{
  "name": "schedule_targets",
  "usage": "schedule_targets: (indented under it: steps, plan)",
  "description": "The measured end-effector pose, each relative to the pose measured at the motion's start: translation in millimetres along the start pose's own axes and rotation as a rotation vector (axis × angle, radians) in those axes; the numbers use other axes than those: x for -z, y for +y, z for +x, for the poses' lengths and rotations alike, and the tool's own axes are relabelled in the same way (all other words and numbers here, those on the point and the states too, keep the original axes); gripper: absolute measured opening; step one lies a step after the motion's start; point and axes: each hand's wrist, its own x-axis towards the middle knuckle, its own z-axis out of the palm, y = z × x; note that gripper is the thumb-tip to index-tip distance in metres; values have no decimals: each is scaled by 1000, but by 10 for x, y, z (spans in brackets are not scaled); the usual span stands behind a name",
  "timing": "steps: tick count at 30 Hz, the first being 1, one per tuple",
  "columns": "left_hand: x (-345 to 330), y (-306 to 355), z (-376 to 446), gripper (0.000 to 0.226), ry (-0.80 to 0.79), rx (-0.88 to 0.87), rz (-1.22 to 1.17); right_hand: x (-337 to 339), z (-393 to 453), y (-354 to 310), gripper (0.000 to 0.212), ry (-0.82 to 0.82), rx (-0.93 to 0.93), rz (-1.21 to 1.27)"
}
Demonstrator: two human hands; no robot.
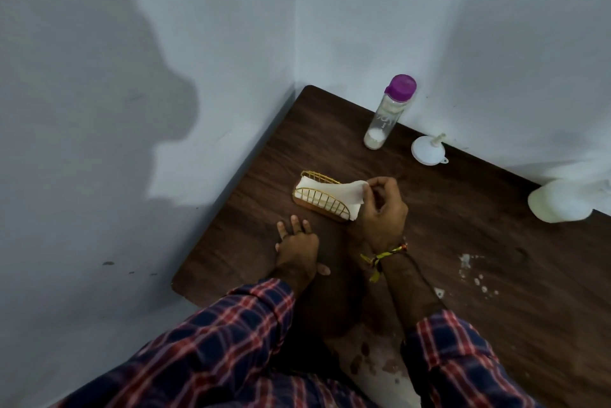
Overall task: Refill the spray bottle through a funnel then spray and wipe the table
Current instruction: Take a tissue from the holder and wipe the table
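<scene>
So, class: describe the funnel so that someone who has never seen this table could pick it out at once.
Start at the far edge of the dark wooden table, where it meets the wall. A clear bottle with a purple cap stands there; just right of it is the funnel. It alone is a small white cone, spout towards the wall.

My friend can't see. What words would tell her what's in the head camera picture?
A person's right hand pinches a white paper napkin from a gold wire napkin holder on a dark wooden table, while the left hand rests flat beside it. Behind stand a purple-capped clear bottle and a white plastic funnel.
</scene>
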Motion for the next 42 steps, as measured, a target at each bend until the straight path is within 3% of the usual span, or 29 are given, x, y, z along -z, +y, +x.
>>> schedule_targets:
  steps: [4, 9, 12, 15, 17, 19, 21, 24, 27, 31, 34, 42]
  plan:
    - [-16, -3, -18, 126, 23, 0, 3, 60, -9, -175, 5, 102, -15, 76]
    - [-20, -18, -109, 119, 44, -3, -12, 397, 47, -446, 12, 57, -25, 175]
    - [-43, -3, -217, 85, 179, -26, -147, 737, 30, -562, 13, 53, -88, 281]
    - [-64, 160, -419, 41, 369, -161, -553, 1080, -55, -579, 13, 17, -162, 342]
    - [-52, 379, -626, 36, 196, -234, -969, 1293, -148, -539, 14, -32, -203, 364]
    - [-35, 600, -794, 53, -131, -252, -1259, 1466, -253, -485, 15, -64, -237, 385]
    - [-30, 800, -875, 68, -331, -241, -1348, 1627, -352, -439, 14, -70, -268, 406]
    - [-59, 1038, -943, 59, -387, -183, -1431, 1873, -455, -348, 13, -88, -310, 419]
    - [-144, 1212, -1016, 35, -309, -169, -1501, 2159, -539, -187, 12, -84, -348, 406]
    - [-238, 1460, -1129, 25, -10, -178, -1555, 2440, -687, 120, 11, 9, -427, 431]
    - [-294, 1634, -1226, 17, 149, -204, -1445, 2514, -811, 279, 11, 50, -464, 465]
    - [-392, 1913, -1450, 19, 408, -376, -1252, 2547, -1101, 542, 12, 143, -614, 542]
